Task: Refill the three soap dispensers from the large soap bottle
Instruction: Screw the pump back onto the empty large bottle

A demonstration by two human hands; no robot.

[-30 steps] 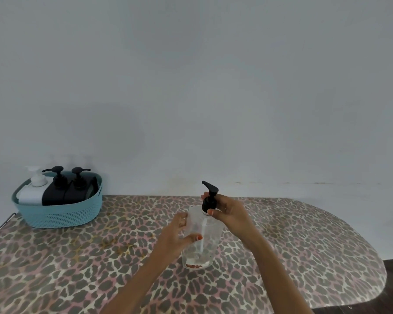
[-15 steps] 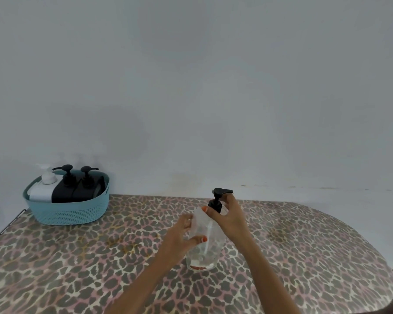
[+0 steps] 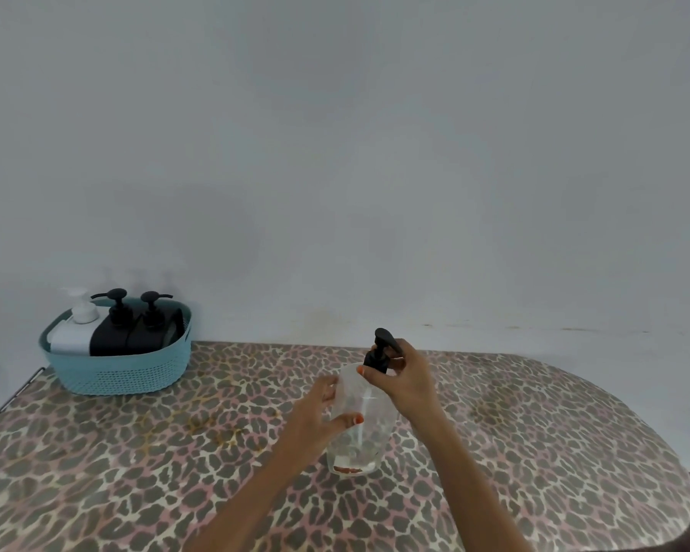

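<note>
- Bottle (image 3: 357, 426): clear plastic, upright on table (image 3: 144, 484), approx mid-table. Thin layer of liquid at the bottom, the rest looks empty.
- Pump (image 3: 380, 352): black, on top of bottle's neck. Its head is partly covered by fingers. Can't tell if it's screwed tight or loose.
- L hand (image 3: 317, 418): on bottle's left side, mid-height. Fingers curl round the back of the body and the thumb lies across the front w/ orange nail showing, so it grips the bottle.
- R hand (image 3: 405, 382): at bottle's top right. Thumb & fingers curl round the pump's collar and pinch it. Some fingertips are hidden behind the pump.
- Forearms come in from the bottom edge, one each side of bottle.
- Basket (image 3: 128, 376): teal, perforated, well left of bottle & farther back, against wall (image 3: 375, 153).
- 3 dispensers stand side by side in basket, pump heads sticking up over the rim.
- White dispenser (image 3: 72, 338) is farthest from bottle, w/ white pump head.
- Black dispenser (image 3: 110, 338) is next to it.
- 2nd black dispenser (image 3: 148, 336) is nearest bottle. Both black ones have black pump heads.
- Table: leopard-print cover, rounded end well right of bottle. Faint yellowish marks on the cover left of bottle.
- Wall: plain pale grey behind bottle, w/ small dark scuffs low down, right of bottle.
</note>
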